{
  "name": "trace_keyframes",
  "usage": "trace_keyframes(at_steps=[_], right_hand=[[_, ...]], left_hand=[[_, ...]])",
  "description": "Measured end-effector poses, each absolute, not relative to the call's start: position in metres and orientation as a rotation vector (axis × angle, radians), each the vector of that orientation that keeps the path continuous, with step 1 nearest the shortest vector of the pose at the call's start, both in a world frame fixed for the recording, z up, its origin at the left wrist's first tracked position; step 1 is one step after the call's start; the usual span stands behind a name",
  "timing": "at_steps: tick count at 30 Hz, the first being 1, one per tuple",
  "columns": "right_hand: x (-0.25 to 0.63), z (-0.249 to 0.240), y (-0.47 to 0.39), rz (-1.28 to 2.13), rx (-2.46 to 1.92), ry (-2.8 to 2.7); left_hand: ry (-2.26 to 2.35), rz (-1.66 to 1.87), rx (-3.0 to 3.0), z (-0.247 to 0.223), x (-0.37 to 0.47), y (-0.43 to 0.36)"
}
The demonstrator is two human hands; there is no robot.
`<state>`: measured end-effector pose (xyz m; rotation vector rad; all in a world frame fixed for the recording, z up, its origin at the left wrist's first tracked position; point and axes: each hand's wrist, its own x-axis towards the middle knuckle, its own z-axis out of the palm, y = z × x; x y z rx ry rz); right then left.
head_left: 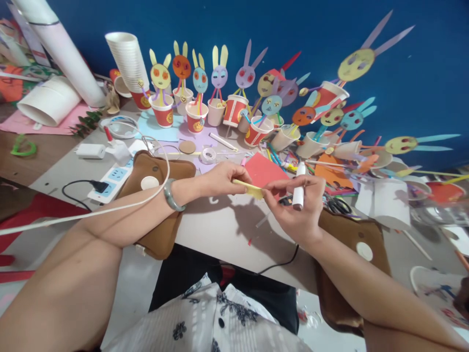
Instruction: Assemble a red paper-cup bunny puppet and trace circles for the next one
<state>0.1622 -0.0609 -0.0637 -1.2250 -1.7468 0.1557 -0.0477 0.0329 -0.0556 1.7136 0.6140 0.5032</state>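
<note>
My left hand [233, 177] pinches one end of a small yellow paper strip [252, 189] above the table. At the strip's other end, the thumb and a finger of my right hand [296, 208] meet it. A white marker [299, 188] is also tucked between the fingers of my right hand, standing nearly upright. Whether it is capped I cannot tell. Just behind the strip lies a sheet of red paper [266, 172]. A bangle circles my left wrist.
Paper cups with rabbit-faced figures [163, 110] line the blue wall. A power strip [113, 178] with chargers sits left, its cable crossing my left forearm. Brown cushions [157, 234] lie under both arms. Scissors [339, 205], tape [208, 155] and stacked cups [126, 58] are around.
</note>
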Motion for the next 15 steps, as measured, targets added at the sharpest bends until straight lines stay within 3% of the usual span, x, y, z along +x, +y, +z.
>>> trace_keyframes(at_steps=[7,15], right_hand=[[0.1634,-0.057,-0.0606,0.708,-1.249,-1.391],[0.1673,-0.0554,-0.0636,0.861,-1.337,-1.263]], left_hand=[[0.5,0.475,1.562,-0.0556,-0.0472,0.0352],[0.46,0.425,1.502,-0.0567,-0.0474,0.0339]])
